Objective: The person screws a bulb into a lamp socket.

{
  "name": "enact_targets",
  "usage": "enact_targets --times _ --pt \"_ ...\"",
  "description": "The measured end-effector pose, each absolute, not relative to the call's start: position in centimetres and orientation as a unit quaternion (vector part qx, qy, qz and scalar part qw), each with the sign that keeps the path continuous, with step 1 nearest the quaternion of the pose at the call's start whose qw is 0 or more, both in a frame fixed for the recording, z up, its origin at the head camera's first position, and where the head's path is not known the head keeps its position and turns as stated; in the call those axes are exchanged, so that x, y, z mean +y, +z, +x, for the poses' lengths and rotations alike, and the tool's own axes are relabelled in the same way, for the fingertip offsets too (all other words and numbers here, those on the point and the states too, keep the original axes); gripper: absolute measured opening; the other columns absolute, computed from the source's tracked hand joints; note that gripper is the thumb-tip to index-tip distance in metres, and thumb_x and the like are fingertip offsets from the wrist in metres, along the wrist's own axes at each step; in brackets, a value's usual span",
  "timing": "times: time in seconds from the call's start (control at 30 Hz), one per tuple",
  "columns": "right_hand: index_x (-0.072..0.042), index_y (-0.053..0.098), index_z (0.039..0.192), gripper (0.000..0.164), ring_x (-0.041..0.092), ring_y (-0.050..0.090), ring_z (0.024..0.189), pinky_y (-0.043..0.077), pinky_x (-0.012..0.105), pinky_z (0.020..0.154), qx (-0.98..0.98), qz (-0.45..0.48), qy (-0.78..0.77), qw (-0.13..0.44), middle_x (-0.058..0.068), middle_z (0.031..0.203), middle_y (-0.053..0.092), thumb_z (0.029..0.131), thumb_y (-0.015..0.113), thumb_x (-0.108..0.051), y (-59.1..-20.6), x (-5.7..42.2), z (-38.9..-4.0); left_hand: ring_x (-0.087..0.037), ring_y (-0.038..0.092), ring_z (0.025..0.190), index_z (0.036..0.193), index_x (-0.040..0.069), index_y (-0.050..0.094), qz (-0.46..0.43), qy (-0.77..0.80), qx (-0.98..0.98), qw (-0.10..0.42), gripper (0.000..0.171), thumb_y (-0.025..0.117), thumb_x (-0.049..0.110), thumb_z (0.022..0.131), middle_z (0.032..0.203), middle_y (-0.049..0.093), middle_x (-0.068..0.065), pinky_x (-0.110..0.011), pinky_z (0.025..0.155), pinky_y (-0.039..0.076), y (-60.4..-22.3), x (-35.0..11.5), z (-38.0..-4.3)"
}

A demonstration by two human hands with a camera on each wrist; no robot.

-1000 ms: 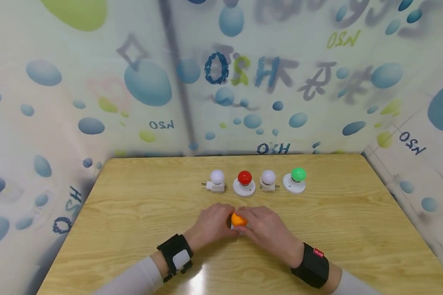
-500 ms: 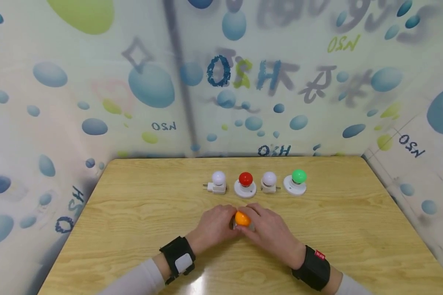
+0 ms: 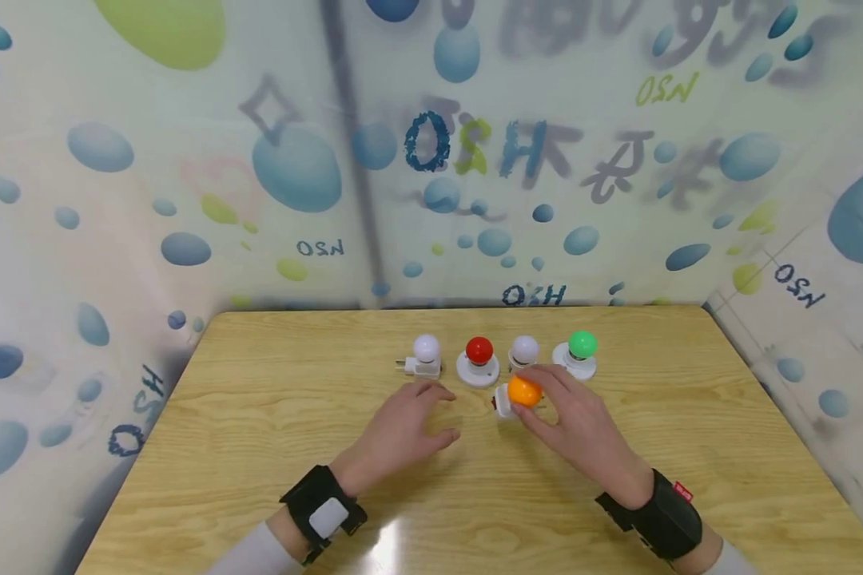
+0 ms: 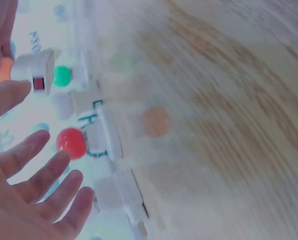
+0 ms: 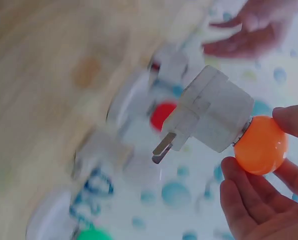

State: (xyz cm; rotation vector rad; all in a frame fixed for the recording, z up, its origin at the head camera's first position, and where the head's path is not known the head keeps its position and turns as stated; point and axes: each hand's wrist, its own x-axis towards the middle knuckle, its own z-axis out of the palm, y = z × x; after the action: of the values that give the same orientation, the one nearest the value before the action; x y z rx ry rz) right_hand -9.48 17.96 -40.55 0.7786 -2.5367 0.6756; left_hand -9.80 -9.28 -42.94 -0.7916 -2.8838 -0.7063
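Observation:
My right hand (image 3: 582, 419) pinches an orange light bulb (image 5: 261, 145) between thumb and fingers. The bulb sits in a white plug-in lamp socket (image 5: 214, 110) with metal prongs and, in the left wrist view, a small dark red switch (image 4: 39, 83) on its side. Bulb and socket are held up off the table. To the left, my left hand (image 3: 399, 435) holds nothing, its fingers spread and apart from the socket. Close behind stand a red bulb (image 3: 479, 350) on a round white base and a white bulb (image 3: 524, 350), whose plug-in socket is partly hidden by my right hand.
A green bulb (image 3: 582, 344) on a round white base stands at the right end of the row. Another white bulb (image 3: 426, 347) in a plug-in socket is at the left end. Behind the wooden table (image 3: 273, 383) hangs a patterned curtain (image 3: 208, 144).
Both hands held the orange bulb and socket together earlier. My left hand has let go and drawn left; my right hand has carried them right and farther back.

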Motion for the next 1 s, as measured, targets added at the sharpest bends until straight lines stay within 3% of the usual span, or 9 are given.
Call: enact_targets --times 0.33,0.63,1.0 --pt "-0.001 0.058 0.124 0.046 0.027 0.055 0.098 0.05 0.047 0.074 -0.925 0.168 0.23 0.25 0.014 0.115 0.058 0.084 0.073 -0.019 -38.8 26.3 -11.8 -0.02 0.058 0.107 0.111 0.014 0.069 -0.181 -0.272 -0.94 0.096 0.04 0.072 0.039 0.08 0.117 0.062 0.0 -0.039 0.088 0.047 -42.5 -12.4 -9.3" --pt "0.005 0.057 0.125 0.046 0.034 0.054 0.097 0.047 0.052 0.076 -0.94 0.136 0.22 0.221 0.022 0.115 0.057 0.085 0.07 -0.016 -40.6 30.7 -14.4 -0.024 0.058 0.108 0.114 0.013 0.069 -0.111 -0.301 -0.942 0.094 0.043 0.073 0.039 0.08 0.118 0.063 -0.003 -0.043 0.088 0.048 -43.0 -14.8 -9.0" --pt "0.007 0.054 0.127 0.047 0.04 0.053 0.103 0.043 0.058 0.084 -0.962 0.119 0.197 0.144 0.027 0.119 0.055 0.089 0.066 -0.017 -42.5 32.3 -16.7 -0.028 0.058 0.11 0.115 0.011 0.069 -0.068 -0.306 -0.945 0.094 0.043 0.072 0.038 0.082 0.12 0.062 -0.006 -0.046 0.086 0.048 -43.0 -16.3 -8.8"
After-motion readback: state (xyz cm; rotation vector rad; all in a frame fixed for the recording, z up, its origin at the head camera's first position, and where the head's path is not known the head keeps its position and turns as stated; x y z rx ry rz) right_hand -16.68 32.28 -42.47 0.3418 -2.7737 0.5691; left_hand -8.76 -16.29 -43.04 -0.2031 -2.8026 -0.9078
